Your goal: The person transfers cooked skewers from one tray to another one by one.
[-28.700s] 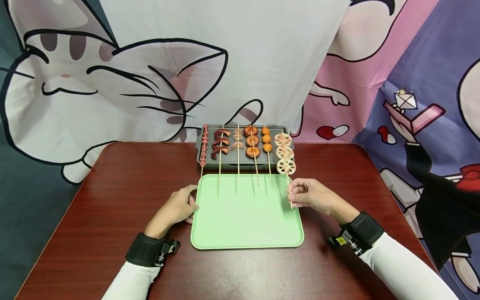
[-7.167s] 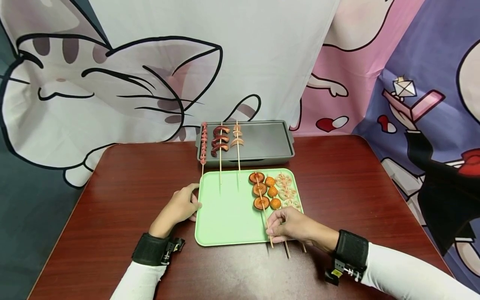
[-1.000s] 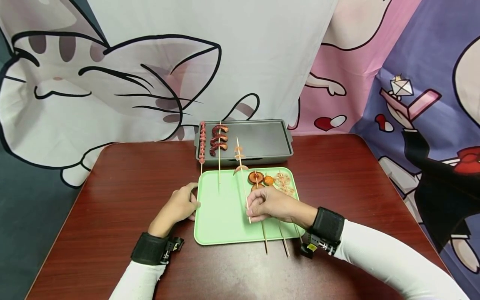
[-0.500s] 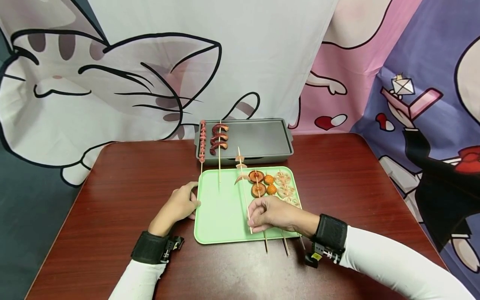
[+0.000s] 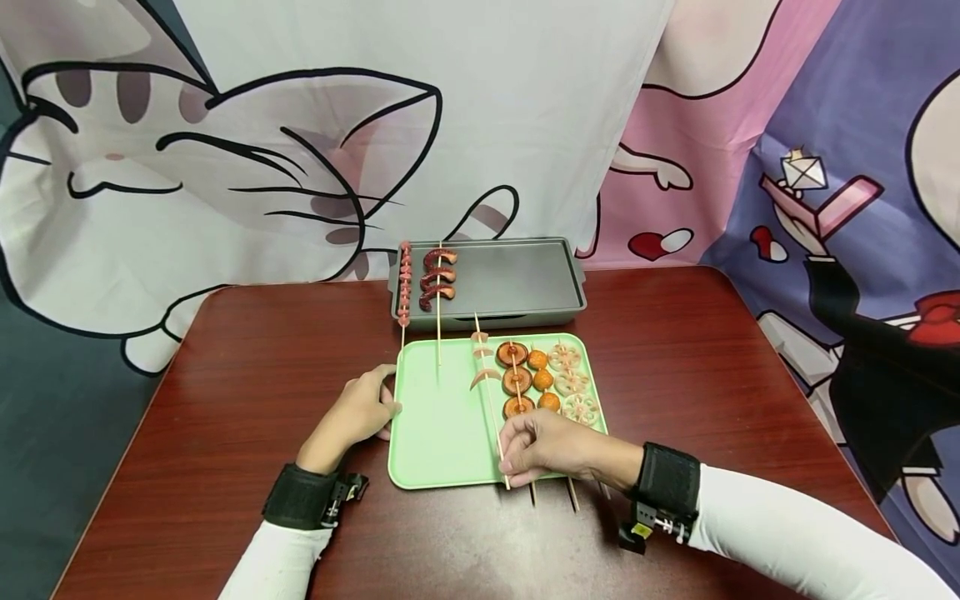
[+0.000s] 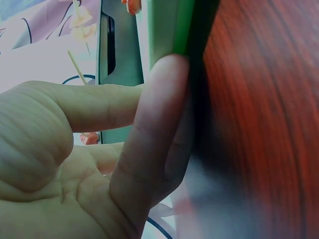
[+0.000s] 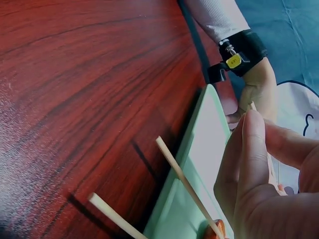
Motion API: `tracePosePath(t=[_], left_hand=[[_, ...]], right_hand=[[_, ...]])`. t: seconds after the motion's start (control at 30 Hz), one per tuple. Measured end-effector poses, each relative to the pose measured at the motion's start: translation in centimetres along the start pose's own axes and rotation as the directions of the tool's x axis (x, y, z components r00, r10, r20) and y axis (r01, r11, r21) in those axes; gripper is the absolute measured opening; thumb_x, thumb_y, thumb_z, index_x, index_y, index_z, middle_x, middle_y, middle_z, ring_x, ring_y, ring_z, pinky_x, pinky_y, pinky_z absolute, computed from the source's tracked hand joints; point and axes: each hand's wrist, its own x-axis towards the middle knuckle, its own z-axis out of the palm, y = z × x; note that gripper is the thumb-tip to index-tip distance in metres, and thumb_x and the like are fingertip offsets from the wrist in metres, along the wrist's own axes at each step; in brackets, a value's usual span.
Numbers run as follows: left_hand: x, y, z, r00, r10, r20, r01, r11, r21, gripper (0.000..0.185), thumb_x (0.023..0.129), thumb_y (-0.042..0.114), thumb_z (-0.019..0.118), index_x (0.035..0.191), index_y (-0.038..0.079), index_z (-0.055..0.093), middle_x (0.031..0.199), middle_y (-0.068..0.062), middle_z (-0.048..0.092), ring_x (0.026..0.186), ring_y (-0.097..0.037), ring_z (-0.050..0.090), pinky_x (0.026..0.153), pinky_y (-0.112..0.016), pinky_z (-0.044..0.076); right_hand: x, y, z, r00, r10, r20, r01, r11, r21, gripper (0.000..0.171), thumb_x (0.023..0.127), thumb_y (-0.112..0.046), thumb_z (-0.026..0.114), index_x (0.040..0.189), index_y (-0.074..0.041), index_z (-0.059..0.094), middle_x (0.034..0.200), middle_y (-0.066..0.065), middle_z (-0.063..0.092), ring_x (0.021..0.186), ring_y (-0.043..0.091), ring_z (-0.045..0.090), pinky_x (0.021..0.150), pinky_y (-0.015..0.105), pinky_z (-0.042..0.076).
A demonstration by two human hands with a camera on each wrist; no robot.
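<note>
My right hand [image 5: 551, 450] pinches the lower stick of a skewer [image 5: 484, 375] with pale curved slices, over the middle of the light green tray [image 5: 435, 442]. In the right wrist view the fingertips [image 7: 254, 129] meet around the stick's end. At the tray's left edge my left hand [image 5: 356, 408] grips the rim; its wrist view shows a fingertip [image 6: 169, 69] against the green side. To the right of the held skewer lie a mushroom skewer [image 5: 517, 382], an orange ball skewer [image 5: 543, 380] and a lotus root skewer [image 5: 571, 382], their sticks partly hidden by my right hand.
Behind the tray stands a grey grill pan [image 5: 517, 275]. On its left side lie a pink sausage-like skewer [image 5: 405, 287] and a dark red tentacle skewer [image 5: 438, 279], sticks reaching toward the tray. Everything stands on a reddish wooden table [image 5: 247, 358], before a cartoon cloth [image 5: 540, 108].
The pale-slice skewer has come off the grill pan and toward me over the tray in my right hand. Earlier, the lotus root, ball and mushroom skewers also moved from pan to tray. My left hand stays.
</note>
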Motion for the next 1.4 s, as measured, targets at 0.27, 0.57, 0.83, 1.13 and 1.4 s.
tracePosePath(t=[0.27,0.57,0.83,1.13,1.4], left_hand=[[0.0,0.1,0.0,1.0,-0.001,-0.001,0.001,1.0,0.012,0.063,0.096,-0.003,0.064,0.154,-0.003,0.038,0.083,-0.013,0.057,0.055,-0.02,0.065,0.054,-0.033,0.061],[-0.1,0.2,0.0,1.0,-0.005,0.006,0.005,1.0,0.006,0.063,0.097,-0.002,0.063,0.154,-0.003,0.037,0.083,-0.013,0.056,0.055,-0.021,0.064,0.056,-0.034,0.061],[0.0,0.0,0.0,1.0,0.018,-0.002,-0.018,1.0,0.009,0.062,0.095,-0.004,0.063,0.153,-0.004,0.04,0.083,-0.013,0.058,0.053,-0.02,0.065,0.054,-0.033,0.062],[0.0,-0.1,0.1,1.0,0.005,0.002,-0.005,1.0,0.004,0.063,0.096,-0.004,0.064,0.154,-0.004,0.038,0.083,-0.013,0.058,0.054,-0.019,0.065,0.054,-0.033,0.061],[0.1,-0.1,0.1,1.0,0.008,0.002,-0.008,1.0,0.014,0.063,0.096,-0.003,0.064,0.154,-0.003,0.039,0.082,-0.013,0.057,0.055,-0.019,0.065,0.054,-0.032,0.061]], right_hand=[[-0.4,0.7,0.2,1.0,0.005,-0.004,-0.005,1.0,-0.016,0.011,0.089,0.012,0.07,0.095,0.008,0.061,0.074,0.003,0.07,0.071,0.014,0.073,0.077,0.032,0.066],[0.0,0.8,0.0,0.999,0.028,-0.041,-0.03,0.999,-0.029,0.01,0.089,0.011,0.072,0.093,0.007,0.064,0.077,0.007,0.07,0.07,0.016,0.073,0.075,0.031,0.066],[0.4,0.5,0.0,0.998,0.045,-0.035,-0.046,0.998,-0.031,0.009,0.09,0.009,0.072,0.095,0.008,0.064,0.08,0.01,0.069,0.071,0.017,0.074,0.073,0.028,0.066],[0.9,0.6,-0.1,0.997,0.063,-0.037,-0.068,0.989,-0.128,0.007,0.093,0.0,0.071,0.098,0.005,0.069,0.08,0.013,0.072,0.059,0.013,0.072,0.059,0.024,0.063],[1.1,0.9,0.1,0.997,0.032,-0.07,-0.054,0.943,-0.33,0.006,0.091,-0.008,0.076,0.089,-0.003,0.075,0.076,0.017,0.075,0.043,0.007,0.062,0.042,0.019,0.053]])
